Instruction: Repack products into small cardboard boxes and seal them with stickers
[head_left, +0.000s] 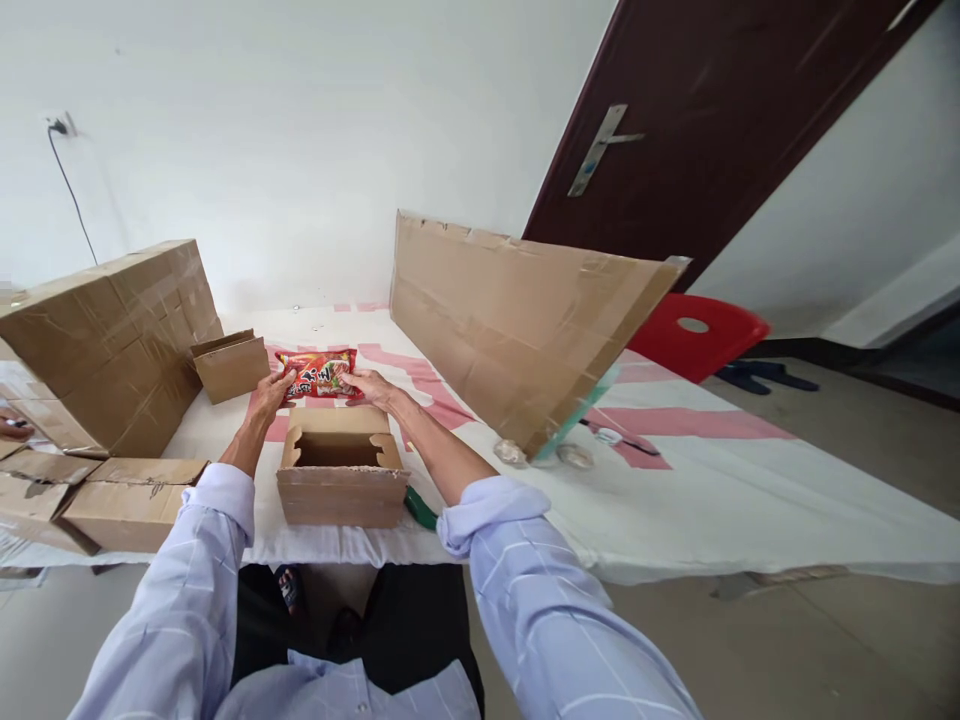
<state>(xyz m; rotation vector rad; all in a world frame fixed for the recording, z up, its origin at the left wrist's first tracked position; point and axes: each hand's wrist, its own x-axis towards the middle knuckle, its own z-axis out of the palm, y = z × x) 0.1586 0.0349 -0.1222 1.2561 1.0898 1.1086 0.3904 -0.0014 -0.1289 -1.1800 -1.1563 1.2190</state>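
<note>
A red instant noodle packet [319,374] with dark printed characters is stretched out flat between my two hands. My left hand [276,388] grips its left end, the thumb on the front. At the other end, my right hand [373,387] pinches the packet's right edge. Just below and nearer to me stands a cardboard box [341,498] with its lid raised at the back. Its inside is dark, so the contents cannot be made out. Beside its right side lies a green object [420,508], partly hidden by my right forearm.
A small folded cardboard piece [231,367] stands left of the packet. Large cardboard panels rise at left [112,340] and right [517,320]. Closed boxes [135,495] line the front left; another person's hand [13,425] shows there. Scissors [619,436] and a red chair [697,335] are rightward.
</note>
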